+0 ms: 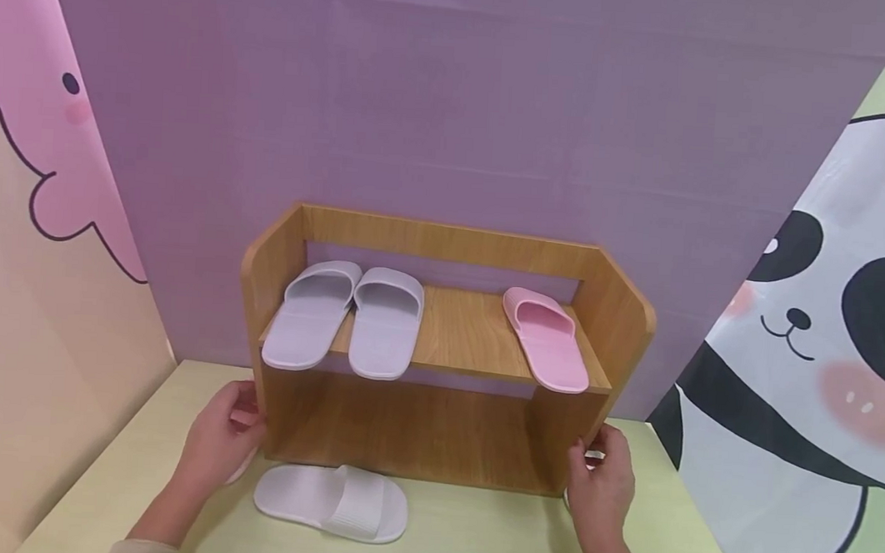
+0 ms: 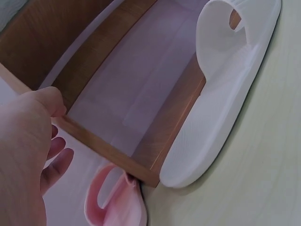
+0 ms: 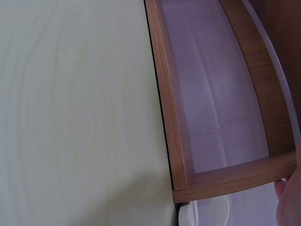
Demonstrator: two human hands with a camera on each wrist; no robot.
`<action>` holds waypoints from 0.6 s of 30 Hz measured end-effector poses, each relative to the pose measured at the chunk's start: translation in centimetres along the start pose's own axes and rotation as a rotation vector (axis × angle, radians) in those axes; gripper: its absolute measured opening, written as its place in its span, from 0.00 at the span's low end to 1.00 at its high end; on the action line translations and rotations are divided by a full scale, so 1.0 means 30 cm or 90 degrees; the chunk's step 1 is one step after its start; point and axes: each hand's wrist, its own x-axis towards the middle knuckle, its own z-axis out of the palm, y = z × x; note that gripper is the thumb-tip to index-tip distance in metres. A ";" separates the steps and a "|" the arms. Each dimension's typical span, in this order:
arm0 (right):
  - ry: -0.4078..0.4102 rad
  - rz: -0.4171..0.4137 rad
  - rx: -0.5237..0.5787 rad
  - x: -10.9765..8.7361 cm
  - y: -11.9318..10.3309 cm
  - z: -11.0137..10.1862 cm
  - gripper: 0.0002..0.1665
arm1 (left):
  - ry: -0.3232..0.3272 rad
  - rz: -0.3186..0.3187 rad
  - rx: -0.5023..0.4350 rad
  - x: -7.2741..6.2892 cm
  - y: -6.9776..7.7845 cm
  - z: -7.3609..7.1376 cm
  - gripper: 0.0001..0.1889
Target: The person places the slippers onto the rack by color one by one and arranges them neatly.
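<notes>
A two-tier wooden shoe rack stands between my hands. My left hand holds the front edge of its left side panel, thumb on the inner side and fingers outside. The right hand grips the right panel's front edge, mostly cut off in the right wrist view. On the upper shelf, a pair of lilac slippers, one slipper beside the other slipper, sits left, and a pink slipper sits right. The lower shelf is bare.
A white slipper lies sideways on the table before the rack. Outside the left panel is another pink slipper; a white slipper peeks out past the right panel. A purple backdrop rises behind.
</notes>
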 end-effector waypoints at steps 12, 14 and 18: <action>0.019 -0.053 0.039 0.002 0.016 0.006 0.16 | 0.021 0.084 0.019 -0.019 -0.038 -0.038 0.22; 0.020 -0.057 0.043 0.003 0.019 0.007 0.17 | 0.017 0.088 0.036 -0.021 -0.046 -0.043 0.23; 0.022 -0.060 0.049 0.004 0.026 0.010 0.17 | -0.017 0.076 0.076 -0.028 -0.060 -0.049 0.26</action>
